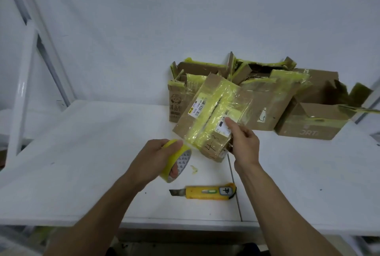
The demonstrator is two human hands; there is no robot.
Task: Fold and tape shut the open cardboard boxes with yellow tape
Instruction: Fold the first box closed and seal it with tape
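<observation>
Box in hand: the small cardboard box [209, 120] is tilted over the middle of the table [82, 153], in front of the pile of boxes [267, 91] along the back edge. I cannot tell whether its near corner touches the table.
Right hand: the right hand [243, 142] clamps the box's near right edge, with the thumb on top beside a white label.
Left hand: the left hand [158, 157] is wrapped round the yellow tape roll [177, 160], just beside the box's near left edge.
Handling: I judge the box light and fairly stiff. The glossy tape layers look slippery, so I'd hold it by bare cardboard edges and corners.
Writing: a barcode sticker reads roughly "5020 1098-09". Something like "4-3" is handwritten near the corner. The open box [314, 124] at the right shows partial letters, perhaps "JRT".
Knife: a yellow utility knife [205, 191] lies near the front edge with its blade out.
</observation>
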